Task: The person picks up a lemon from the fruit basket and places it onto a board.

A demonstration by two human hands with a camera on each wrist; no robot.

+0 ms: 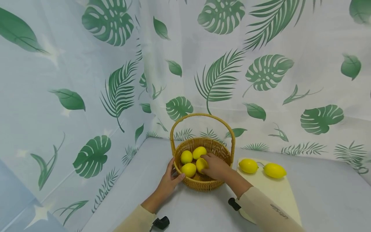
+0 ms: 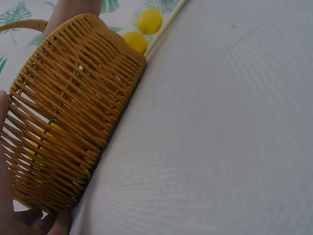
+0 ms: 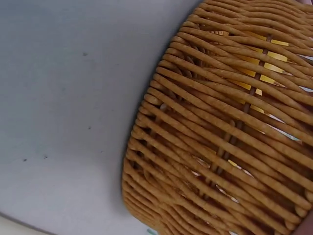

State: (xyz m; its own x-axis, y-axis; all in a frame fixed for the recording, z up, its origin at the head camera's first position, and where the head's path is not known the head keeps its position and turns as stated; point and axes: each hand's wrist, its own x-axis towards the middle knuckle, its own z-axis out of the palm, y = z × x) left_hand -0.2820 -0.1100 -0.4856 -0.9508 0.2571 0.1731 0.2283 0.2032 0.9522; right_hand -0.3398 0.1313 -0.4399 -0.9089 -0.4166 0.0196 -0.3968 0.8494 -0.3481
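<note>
A wicker basket with a tall arched handle stands on the table in the head view. On its left side, my left hand holds the basket, thumb at the rim and fingers against the outer wall. My right hand reaches in over the right rim and grips a lemon, partly hidden by the fingers. Beside that one, three lemons lie in the basket. Through the weave, bits of yellow show in both wrist views. Most of the right hand is hidden behind the basket wall in the right wrist view.
Right of the basket, a cream cutting board lies partly under my right sleeve. Two lemons sit at its far end. Behind the white table hangs a leaf-patterned curtain, with another along the left.
</note>
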